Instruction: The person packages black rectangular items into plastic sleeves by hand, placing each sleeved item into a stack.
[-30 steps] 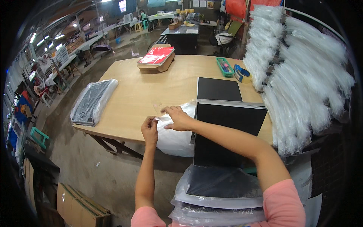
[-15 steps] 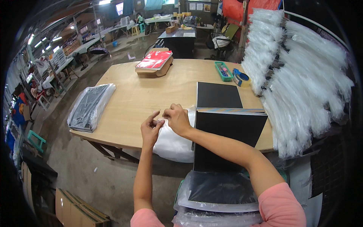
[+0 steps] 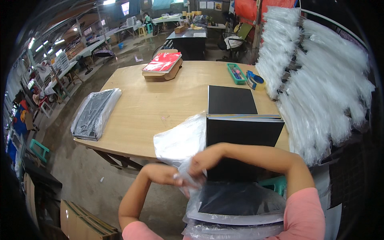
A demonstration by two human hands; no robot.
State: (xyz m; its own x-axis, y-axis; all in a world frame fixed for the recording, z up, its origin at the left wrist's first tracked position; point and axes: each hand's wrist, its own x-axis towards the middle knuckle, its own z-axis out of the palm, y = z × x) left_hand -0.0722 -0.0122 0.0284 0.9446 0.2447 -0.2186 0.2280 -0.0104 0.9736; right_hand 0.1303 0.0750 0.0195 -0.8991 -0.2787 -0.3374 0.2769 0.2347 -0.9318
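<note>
Blurred L hand (image 3: pixel 168 175) & R hand (image 3: pixel 204 161) pinch crumpled clear plastic film (image 3: pixel 185 169); step's prob. gathering it, next move calls for steady grip.

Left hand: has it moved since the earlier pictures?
Yes: the left hand has moved toward the person, from over the wooden table to past its near edge.

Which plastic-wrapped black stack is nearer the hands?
The lower stack, close to the person's body, just below the left hand and right hand; the other stack lies on the table's left end.
</note>
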